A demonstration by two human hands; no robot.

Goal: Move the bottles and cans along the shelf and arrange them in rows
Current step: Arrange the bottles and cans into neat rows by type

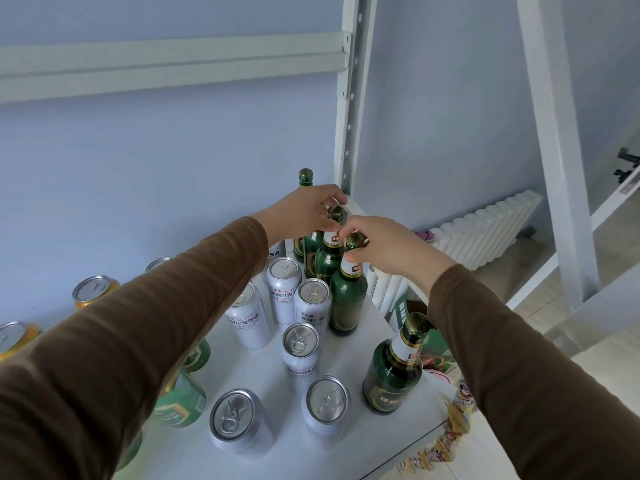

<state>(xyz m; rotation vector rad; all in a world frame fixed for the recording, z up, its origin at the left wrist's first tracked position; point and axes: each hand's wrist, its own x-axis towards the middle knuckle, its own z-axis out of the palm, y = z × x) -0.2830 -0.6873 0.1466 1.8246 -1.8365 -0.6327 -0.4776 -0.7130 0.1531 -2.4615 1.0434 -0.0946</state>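
Green beer bottles (348, 292) get pinched at the necks, left hand (304, 211) and right hand (384, 247) each clamped on one, apparently to line them along the shelf (363, 441) edge.

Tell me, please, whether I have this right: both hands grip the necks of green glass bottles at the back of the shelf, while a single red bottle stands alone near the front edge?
Not quite: the head view shows the lone bottle near the front edge is green, not red. The left hand and right hand do grip green bottle necks further back.
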